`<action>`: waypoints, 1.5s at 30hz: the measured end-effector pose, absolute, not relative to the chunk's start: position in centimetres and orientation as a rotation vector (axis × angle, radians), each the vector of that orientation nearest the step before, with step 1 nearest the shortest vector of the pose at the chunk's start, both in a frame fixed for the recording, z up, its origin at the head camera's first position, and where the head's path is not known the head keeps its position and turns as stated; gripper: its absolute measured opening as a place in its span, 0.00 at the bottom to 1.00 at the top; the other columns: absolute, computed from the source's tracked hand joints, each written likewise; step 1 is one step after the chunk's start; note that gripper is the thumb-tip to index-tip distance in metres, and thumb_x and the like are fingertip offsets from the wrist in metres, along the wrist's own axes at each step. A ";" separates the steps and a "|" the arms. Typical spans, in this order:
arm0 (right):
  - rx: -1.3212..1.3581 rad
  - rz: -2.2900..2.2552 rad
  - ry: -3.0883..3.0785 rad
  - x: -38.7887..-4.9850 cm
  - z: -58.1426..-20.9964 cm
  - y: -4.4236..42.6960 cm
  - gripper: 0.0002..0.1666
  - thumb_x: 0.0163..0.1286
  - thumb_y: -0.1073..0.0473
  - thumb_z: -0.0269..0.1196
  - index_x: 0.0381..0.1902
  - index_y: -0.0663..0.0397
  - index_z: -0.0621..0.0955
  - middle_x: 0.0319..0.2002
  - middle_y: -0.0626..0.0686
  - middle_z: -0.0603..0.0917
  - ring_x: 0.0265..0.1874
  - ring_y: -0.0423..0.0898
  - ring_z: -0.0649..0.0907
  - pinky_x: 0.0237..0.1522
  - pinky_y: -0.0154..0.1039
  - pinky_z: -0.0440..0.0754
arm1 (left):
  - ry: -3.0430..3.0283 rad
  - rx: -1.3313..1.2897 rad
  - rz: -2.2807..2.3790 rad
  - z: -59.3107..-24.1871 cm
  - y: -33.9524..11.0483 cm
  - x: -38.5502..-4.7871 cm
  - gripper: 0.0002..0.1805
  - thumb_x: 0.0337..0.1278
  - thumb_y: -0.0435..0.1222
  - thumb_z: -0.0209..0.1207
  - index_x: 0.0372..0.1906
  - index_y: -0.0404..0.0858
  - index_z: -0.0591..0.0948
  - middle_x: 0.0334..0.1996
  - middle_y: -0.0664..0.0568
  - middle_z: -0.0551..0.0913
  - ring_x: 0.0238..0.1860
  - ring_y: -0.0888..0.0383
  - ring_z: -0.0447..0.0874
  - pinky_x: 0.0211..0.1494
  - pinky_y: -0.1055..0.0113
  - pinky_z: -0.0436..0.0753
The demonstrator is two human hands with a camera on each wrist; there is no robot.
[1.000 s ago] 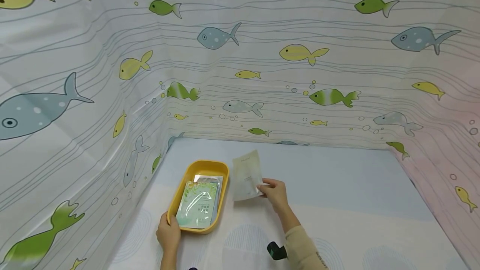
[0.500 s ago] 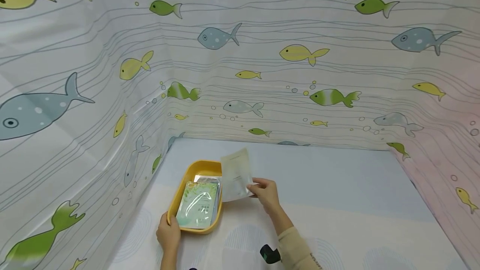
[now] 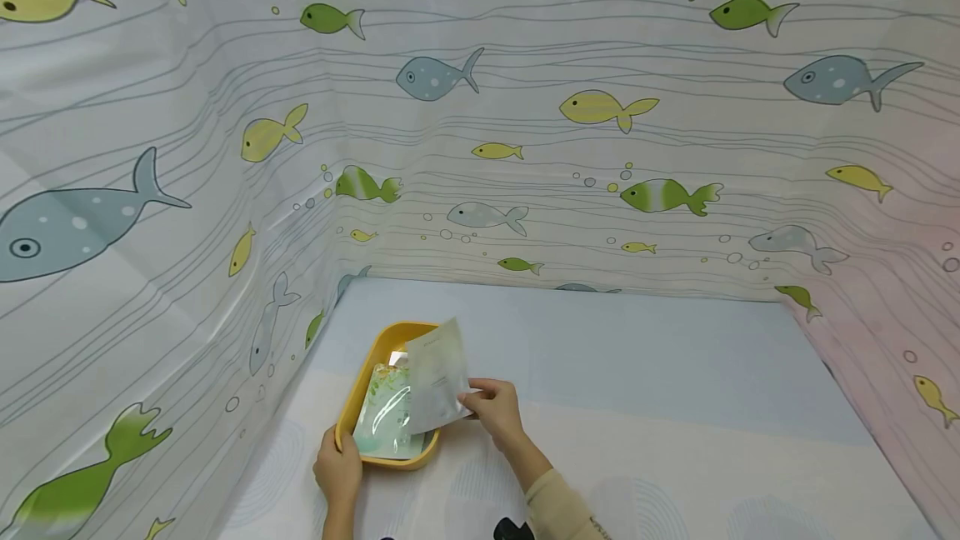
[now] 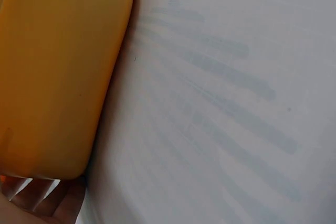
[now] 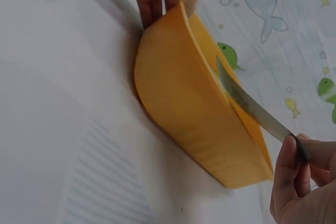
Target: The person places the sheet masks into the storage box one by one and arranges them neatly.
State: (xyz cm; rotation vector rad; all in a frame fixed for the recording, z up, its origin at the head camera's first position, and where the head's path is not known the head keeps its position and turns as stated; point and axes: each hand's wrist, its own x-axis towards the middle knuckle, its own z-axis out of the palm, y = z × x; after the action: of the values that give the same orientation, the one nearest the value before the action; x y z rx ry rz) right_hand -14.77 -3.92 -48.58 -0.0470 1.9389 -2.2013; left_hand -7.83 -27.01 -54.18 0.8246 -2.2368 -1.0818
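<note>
My left hand (image 3: 337,467) grips the near left corner of a yellow plastic tray (image 3: 357,386), thumb over the rim; in the left wrist view its fingers (image 4: 67,203) lie against the tray's end. Between thumb and fingers my right hand (image 3: 497,411) pinches the right edge of a flat whitish sachet (image 3: 437,377). Tilted, the sachet hangs over the tray's right side and hides part of it. In the right wrist view the sachet (image 5: 252,106) appears nearly edge-on, its far end over the tray opening. A glossy green-and-white packet (image 3: 382,419) lies inside the tray, with a silvery one partly showing behind.
The tray stands on a pale tabletop (image 3: 637,373) with faint printed arcs. Fish-printed sheeting (image 3: 540,190) rises at the back and both sides. A small black object (image 3: 513,529) is by the right sleeve at the bottom edge.
My right hand has carried the sachet leftward and a little toward me, from beside the tray to over its right part. The left hand and tray have stayed in place.
</note>
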 end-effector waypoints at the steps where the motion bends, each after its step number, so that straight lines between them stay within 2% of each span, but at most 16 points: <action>1: -0.039 -2.195 1.943 -14.6 -48.7 -4.2 0.20 0.55 0.76 0.63 0.47 0.81 0.76 0.28 0.65 0.83 0.25 0.52 0.85 0.31 0.44 0.83 | -2.235 0.821 -1.078 -54.2 -27.0 -7.8 0.19 0.60 0.30 0.42 0.50 0.21 0.73 0.45 0.25 0.78 0.43 0.26 0.75 0.44 0.39 0.70; 8: 0.010 -2.183 2.012 -13.8 -49.9 -5.5 0.19 0.53 0.74 0.65 0.45 0.78 0.79 0.25 0.61 0.84 0.22 0.50 0.85 0.27 0.42 0.83 | -2.238 0.830 -1.082 -54.1 -27.0 -7.8 0.19 0.60 0.30 0.42 0.50 0.21 0.73 0.45 0.25 0.77 0.44 0.26 0.75 0.44 0.39 0.70; 19: 0.054 -2.206 2.067 -13.5 -50.5 -7.1 0.18 0.51 0.74 0.66 0.42 0.77 0.80 0.22 0.58 0.83 0.20 0.46 0.84 0.27 0.44 0.83 | -2.243 0.845 -1.077 -54.1 -27.0 -7.8 0.19 0.60 0.30 0.42 0.51 0.21 0.73 0.46 0.25 0.77 0.45 0.26 0.74 0.45 0.39 0.69; 26: 0.145 -2.206 2.220 -13.4 -50.7 -8.5 0.17 0.49 0.73 0.68 0.40 0.73 0.83 0.20 0.56 0.83 0.15 0.51 0.83 0.22 0.43 0.82 | -2.219 0.820 -1.067 -54.0 -26.8 -7.8 0.19 0.59 0.30 0.43 0.49 0.21 0.74 0.44 0.26 0.78 0.43 0.26 0.75 0.43 0.39 0.69; 29: 0.144 -2.198 2.261 -13.2 -50.9 -9.1 0.17 0.48 0.72 0.69 0.39 0.72 0.83 0.20 0.57 0.84 0.15 0.50 0.83 0.20 0.42 0.81 | -2.217 0.817 -1.071 -53.9 -26.8 -7.7 0.19 0.58 0.30 0.43 0.49 0.21 0.74 0.44 0.25 0.78 0.43 0.26 0.75 0.44 0.39 0.69; 34: 0.095 -2.149 2.353 -13.0 -50.9 -9.9 0.16 0.46 0.72 0.70 0.36 0.72 0.84 0.19 0.56 0.84 0.12 0.44 0.81 0.15 0.33 0.77 | -2.243 0.817 -1.063 -53.7 -26.9 -7.6 0.18 0.60 0.29 0.43 0.49 0.20 0.74 0.44 0.25 0.78 0.42 0.27 0.75 0.42 0.39 0.70; 37: 0.050 -2.070 2.460 -13.0 -50.9 -10.2 0.14 0.45 0.70 0.71 0.34 0.69 0.85 0.18 0.53 0.83 0.12 0.38 0.78 0.15 0.30 0.75 | -2.246 0.824 -1.057 -53.8 -26.9 -7.6 0.18 0.60 0.29 0.43 0.49 0.21 0.74 0.44 0.26 0.78 0.42 0.27 0.76 0.42 0.39 0.70; 40: -0.022 -1.947 2.594 -12.9 -51.0 -10.4 0.13 0.44 0.68 0.73 0.32 0.66 0.86 0.17 0.49 0.82 0.16 0.33 0.76 0.18 0.28 0.73 | -2.241 0.827 -1.054 -53.9 -27.0 -7.7 0.18 0.59 0.29 0.43 0.49 0.21 0.74 0.44 0.25 0.78 0.43 0.26 0.75 0.42 0.38 0.70; 45: -0.207 -1.696 2.794 -12.7 -51.0 -10.6 0.13 0.46 0.63 0.74 0.31 0.63 0.86 0.17 0.45 0.82 0.17 0.34 0.76 0.19 0.29 0.72 | -2.232 0.821 -1.052 -53.9 -27.0 -7.7 0.18 0.59 0.29 0.43 0.49 0.21 0.74 0.44 0.25 0.78 0.43 0.26 0.75 0.42 0.38 0.70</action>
State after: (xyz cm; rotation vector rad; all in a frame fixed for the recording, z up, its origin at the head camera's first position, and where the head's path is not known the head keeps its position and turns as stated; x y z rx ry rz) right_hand -12.73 -10.57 -50.97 -0.2073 2.7936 -1.6962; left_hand -7.72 -26.97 -53.95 0.8211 -2.2317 -1.0522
